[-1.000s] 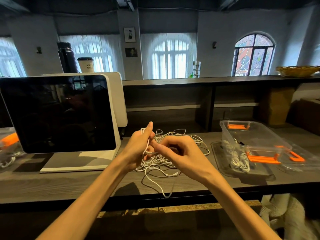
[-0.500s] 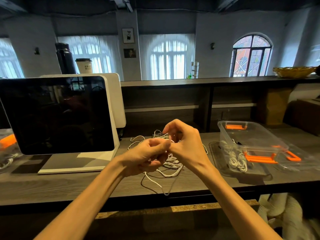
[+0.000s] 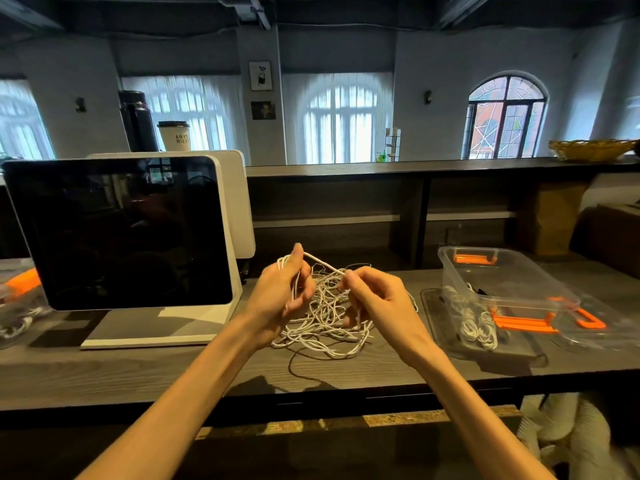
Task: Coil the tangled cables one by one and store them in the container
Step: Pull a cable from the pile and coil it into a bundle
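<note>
Holding a taut white cable [image 3: 323,263] btwn them, left hand [image 3: 282,296] has loops wound round its curled fingers, right hand [image 3: 375,299] pinches the strand. Tangled cables [image 3: 322,323] lie on the counter [image 3: 138,372] below; clear container [image 3: 498,282] w/ coiled cables sits right.
</note>
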The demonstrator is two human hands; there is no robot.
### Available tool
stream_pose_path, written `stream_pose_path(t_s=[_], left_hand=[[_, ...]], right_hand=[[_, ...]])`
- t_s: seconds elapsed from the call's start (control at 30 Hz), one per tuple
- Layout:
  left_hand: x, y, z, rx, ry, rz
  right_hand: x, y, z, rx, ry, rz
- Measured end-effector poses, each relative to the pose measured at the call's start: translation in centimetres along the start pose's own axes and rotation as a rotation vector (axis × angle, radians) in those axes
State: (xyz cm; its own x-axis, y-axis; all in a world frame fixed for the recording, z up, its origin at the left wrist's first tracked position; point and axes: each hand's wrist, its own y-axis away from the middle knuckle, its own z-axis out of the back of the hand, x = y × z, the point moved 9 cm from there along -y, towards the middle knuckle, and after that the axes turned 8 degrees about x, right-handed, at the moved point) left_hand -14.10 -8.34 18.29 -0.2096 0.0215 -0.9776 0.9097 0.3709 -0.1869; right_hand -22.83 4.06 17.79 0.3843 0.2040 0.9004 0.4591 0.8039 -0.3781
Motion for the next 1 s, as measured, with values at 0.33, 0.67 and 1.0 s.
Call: stream_pose_path(t_s=[0.33, 0.67, 1.0], left_hand=[[0.1, -0.2, -1.6, -0.095, 0.08, -0.062], [-0.9, -0.8, 1.6, -0.194, 0.147, -0.082], [1.7, 0.0, -2.0, 0.153, -0.183, 0.232]], right_hand=[[0.7, -0.4, -3.7, -0.076, 0.488, 0.12], [1.9, 0.9, -2.8, 0.015, 0.528, 0.177], [5.3, -0.2, -2.9, 0.091, 0.581, 0.312]])
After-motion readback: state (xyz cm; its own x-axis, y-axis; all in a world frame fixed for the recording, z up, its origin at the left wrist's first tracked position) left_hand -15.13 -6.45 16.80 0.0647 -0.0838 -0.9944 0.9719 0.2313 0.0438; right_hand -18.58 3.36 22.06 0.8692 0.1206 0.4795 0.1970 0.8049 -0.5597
